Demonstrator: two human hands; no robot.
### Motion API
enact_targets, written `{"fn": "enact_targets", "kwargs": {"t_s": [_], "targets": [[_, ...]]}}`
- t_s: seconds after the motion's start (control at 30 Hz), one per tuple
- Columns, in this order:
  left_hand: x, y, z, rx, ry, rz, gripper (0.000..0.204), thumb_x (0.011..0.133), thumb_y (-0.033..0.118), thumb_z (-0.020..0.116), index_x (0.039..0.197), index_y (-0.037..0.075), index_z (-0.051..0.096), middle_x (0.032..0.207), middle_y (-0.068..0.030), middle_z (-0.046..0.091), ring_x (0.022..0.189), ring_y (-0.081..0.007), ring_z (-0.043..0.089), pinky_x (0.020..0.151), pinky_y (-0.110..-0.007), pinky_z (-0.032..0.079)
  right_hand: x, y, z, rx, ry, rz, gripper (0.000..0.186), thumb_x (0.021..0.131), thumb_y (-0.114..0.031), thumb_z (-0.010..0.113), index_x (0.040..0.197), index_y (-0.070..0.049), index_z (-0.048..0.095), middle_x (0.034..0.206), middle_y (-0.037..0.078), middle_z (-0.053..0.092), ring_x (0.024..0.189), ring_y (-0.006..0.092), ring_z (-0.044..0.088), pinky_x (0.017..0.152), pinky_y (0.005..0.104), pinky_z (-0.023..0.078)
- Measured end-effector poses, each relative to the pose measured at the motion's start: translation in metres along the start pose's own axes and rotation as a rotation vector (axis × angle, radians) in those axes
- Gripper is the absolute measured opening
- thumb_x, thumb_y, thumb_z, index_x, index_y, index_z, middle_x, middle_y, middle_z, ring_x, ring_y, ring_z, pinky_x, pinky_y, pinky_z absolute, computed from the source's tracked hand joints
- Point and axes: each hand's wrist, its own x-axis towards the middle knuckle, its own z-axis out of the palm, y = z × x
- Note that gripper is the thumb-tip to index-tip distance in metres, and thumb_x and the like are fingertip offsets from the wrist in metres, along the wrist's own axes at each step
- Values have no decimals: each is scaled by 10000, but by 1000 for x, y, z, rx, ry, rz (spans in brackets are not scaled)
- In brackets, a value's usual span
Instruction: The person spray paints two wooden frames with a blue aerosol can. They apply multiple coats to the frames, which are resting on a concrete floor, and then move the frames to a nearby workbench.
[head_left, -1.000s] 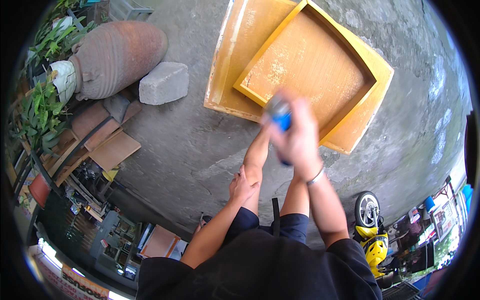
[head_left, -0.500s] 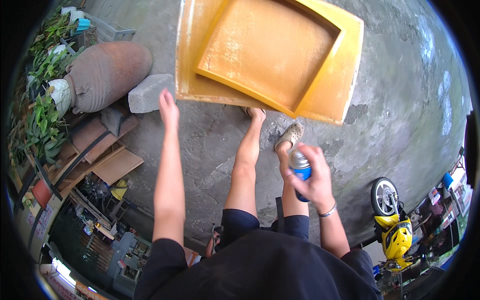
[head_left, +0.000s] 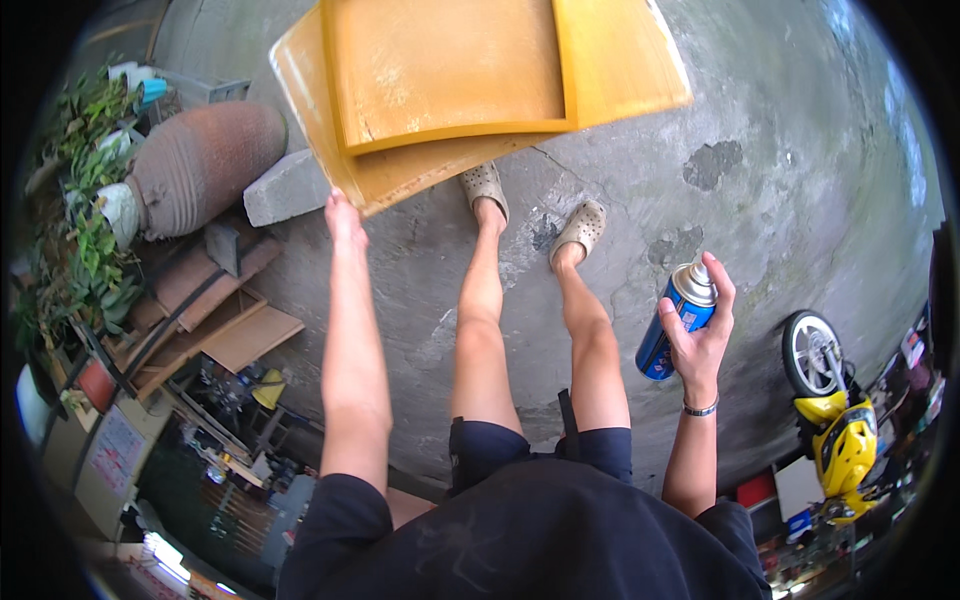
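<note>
My left hand (head_left: 346, 222) is closed at the near left edge of a yellow-orange board (head_left: 640, 75), its fingertips partly hidden against the rim. On the board lies a shallow rectangular tray-like frame (head_left: 450, 70) of the same colour, set askew to the board's edges and cut off by the top of the view. What holds the board up is hidden. In my right hand (head_left: 704, 345) is a blue spray can (head_left: 672, 335) with a silver top, tilted, my index finger at its nozzle. The can is well apart from the board.
Grey concrete floor (head_left: 640, 170) with worn patches lies under my feet. A concrete block (head_left: 287, 190), a large clay jar (head_left: 210, 160) on its side, plants (head_left: 85, 250) and loose wooden boards (head_left: 250, 335) are at left. A yellow motorcycle (head_left: 848, 455) stands at right.
The board and frame have turned counterclockwise together and shifted left. My left hand now meets the board's edge. The spray can has moved right, away from my legs.
</note>
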Motion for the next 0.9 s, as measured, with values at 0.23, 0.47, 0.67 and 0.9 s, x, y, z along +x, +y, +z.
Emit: {"fn": "enact_targets", "kwargs": {"t_s": [0.23,0.47,0.67,0.9], "targets": [[-85,-43,37,-194,115,-268,452,1143,388,301,1437,115,507,1342,-101,655,1070,-305,702,705,-471,590,-16,23,-13,132,158,55,737,795,-60,817,1465,-34,511,1392,155,616,1136,257,667,1009,382,516],[-161,-27,118,-362,107,-441,392,1117,389,366,1376,182,576,1308,-59,681,1054,-260,683,760,-422,525,-26,64,-23,157,303,41,737,804,-29,809,1468,-30,489,1435,168,595,1124,239,677,983,367,534],[-216,-2,173,-520,33,-557,383,1113,335,356,1354,148,588,1320,-63,666,1164,-239,636,933,-430,514,-41,91,-29,188,383,123,736,808,-22,804,1473,-28,486,1422,168,595,1130,228,668,980,367,534],[-253,8,192,-437,-38,-501,412,1124,342,334,1432,135,513,1439,-80,594,1291,-236,559,1047,-473,449,-48,115,-31,206,437,198,726,822,-40,794,1475,-20,477,1460,177,564,1193,245,639,1021,377,512]]}}
